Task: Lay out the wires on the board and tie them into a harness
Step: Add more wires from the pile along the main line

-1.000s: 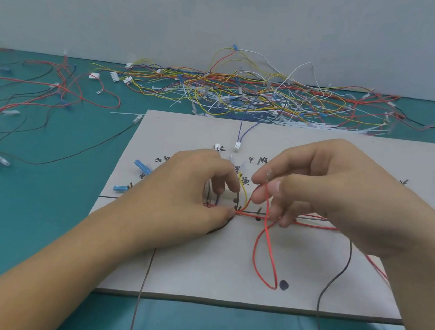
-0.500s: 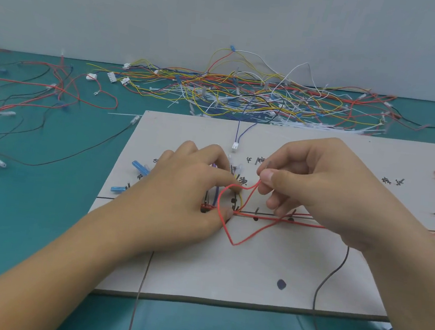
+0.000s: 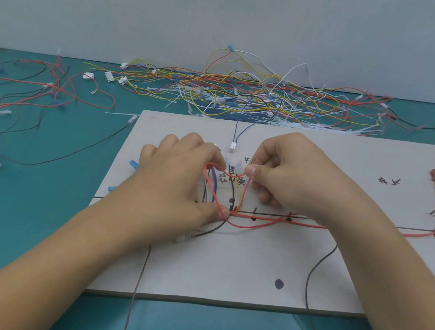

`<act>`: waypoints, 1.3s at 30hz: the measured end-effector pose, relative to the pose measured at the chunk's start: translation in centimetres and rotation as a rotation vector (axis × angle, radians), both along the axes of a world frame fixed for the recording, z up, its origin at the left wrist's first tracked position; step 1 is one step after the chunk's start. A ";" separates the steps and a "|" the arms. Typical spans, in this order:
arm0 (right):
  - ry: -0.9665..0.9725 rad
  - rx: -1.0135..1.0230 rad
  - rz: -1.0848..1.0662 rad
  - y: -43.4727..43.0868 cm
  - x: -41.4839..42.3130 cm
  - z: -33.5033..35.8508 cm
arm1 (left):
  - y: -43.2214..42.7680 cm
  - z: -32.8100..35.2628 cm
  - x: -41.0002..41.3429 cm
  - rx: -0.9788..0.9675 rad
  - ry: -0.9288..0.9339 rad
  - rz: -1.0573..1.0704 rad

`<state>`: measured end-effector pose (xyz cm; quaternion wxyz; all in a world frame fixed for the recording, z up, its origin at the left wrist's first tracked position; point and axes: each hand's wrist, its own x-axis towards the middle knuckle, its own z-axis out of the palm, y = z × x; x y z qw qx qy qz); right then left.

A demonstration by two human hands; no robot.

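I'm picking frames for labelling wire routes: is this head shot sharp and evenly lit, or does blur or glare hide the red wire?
Head view: soft even light, no glare on the board; red wire clear between left hand and right hand; far wire pile soft, strands hard to separate.

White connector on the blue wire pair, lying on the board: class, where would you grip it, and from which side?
Probably pinch the white connector by its left and right faces, coming from above on the near side: it lies flat on the board, and its blue wires leave the far end.
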<state>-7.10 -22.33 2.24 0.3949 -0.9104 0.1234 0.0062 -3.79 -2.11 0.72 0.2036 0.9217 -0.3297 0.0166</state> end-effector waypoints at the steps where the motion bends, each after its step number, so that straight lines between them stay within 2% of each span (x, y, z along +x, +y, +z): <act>1: 0.004 -0.018 0.001 0.1 0.2 -0.2 | 0.0 0.1 0.0 -0.032 0.004 0.023; 5: 0.006 -0.045 0.008 0.3 0.8 -0.7 | 0.1 0.4 -0.2 -0.112 0.024 -0.026; 15: -0.041 -0.143 -0.019 1.2 1.4 -1.2 | 0.1 1.3 -0.4 -0.079 0.037 -0.007; 19: -0.071 -0.127 -0.043 1.3 1.3 -1.4 | 0.6 1.4 -0.2 -0.056 0.076 -0.010; 24: -0.078 -0.085 -0.058 1.2 1.3 -1.7 | 1.9 2.1 0.1 -0.141 0.153 -0.063; 28: -0.071 -0.009 -0.064 1.0 1.3 -1.8 | 2.4 2.3 0.3 -0.149 0.132 -0.128; 34: -0.072 0.001 -0.064 0.9 1.4 -2.1 | 2.6 2.1 0.9 -0.183 0.131 -0.086; 39: -0.073 0.005 -0.035 0.8 1.5 -2.2 | 2.4 2.5 0.4 -0.249 0.132 -0.134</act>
